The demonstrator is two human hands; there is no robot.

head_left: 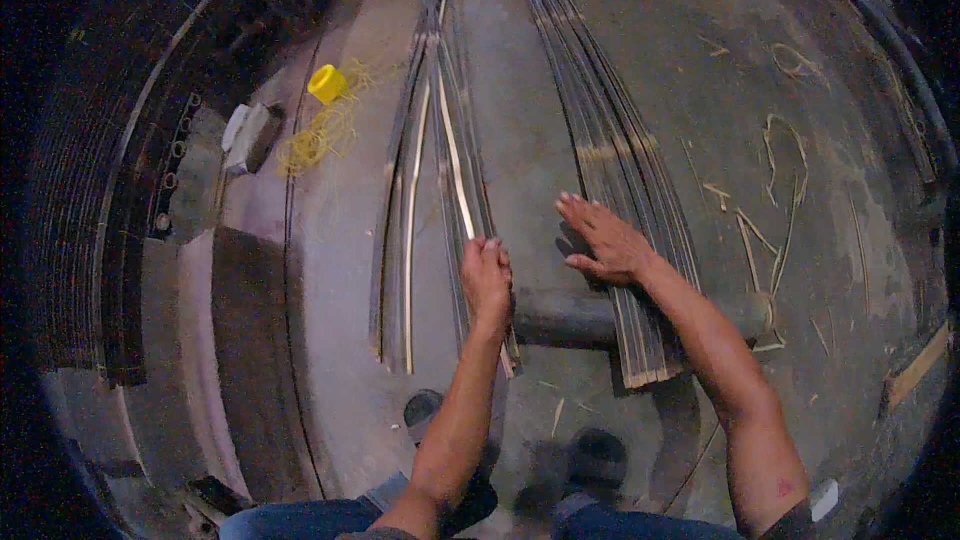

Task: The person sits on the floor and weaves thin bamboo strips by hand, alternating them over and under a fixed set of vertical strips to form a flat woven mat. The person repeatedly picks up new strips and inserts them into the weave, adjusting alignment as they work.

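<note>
Long, thin dark strips lie lengthwise in front of me. In the middle, two slim bundles spread toward me in a narrow V, the left bundle [387, 240] and the inner bundle [460, 165]; both show a bright pale strip. My left hand [487, 282] is closed around strips of the inner bundle. A thicker right bundle [600, 155], with tan bands across it, rests over a dark round pipe [565, 317] lying crosswise. My right hand [607, 242] is flat with fingers stretched out, at the right bundle's left side and holding nothing. Whether its palm touches the strips is hidden.
A yellow spool [327, 83] and tangled yellow cord [318, 140] lie on the floor at left, beside a white-and-grey block [250, 137]. Stacked long dark profiles [90, 240] line the far left. Pale strap scraps [785, 200] litter the right floor. My feet are just below the strips.
</note>
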